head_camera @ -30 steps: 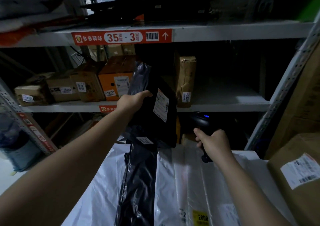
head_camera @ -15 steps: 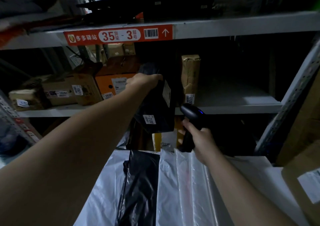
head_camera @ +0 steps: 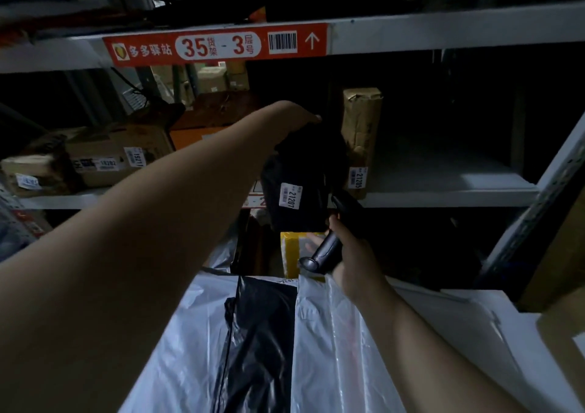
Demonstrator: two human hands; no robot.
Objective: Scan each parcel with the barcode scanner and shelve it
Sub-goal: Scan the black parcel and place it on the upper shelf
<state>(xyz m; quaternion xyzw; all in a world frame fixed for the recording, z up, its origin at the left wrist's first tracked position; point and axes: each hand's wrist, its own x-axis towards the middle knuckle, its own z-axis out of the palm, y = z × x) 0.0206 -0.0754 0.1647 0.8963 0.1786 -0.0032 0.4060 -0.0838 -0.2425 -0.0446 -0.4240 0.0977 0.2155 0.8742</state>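
My left hand (head_camera: 292, 118) grips the black parcel (head_camera: 304, 165) at the shelf (head_camera: 443, 199) edge, and at its five o'clock my right hand (head_camera: 353, 254) holds the scanner (head_camera: 326, 249)

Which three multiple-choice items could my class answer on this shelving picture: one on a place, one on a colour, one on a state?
1. Where is the black parcel?
A. on the top shelf
B. at the front edge of the middle shelf, left of the upright brown parcel
C. on the floor

2. What colour is the shelf label marked 35-3?
A. blue
B. red
C. green

3. What is the right hand doing?
A. hanging empty
B. pressing a box
C. gripping the barcode scanner

Answers: 1 B, the left hand holds it there by its top; 2 B, the figures sit on a red strip; 3 C, its fingers curl round the scanner's handle.
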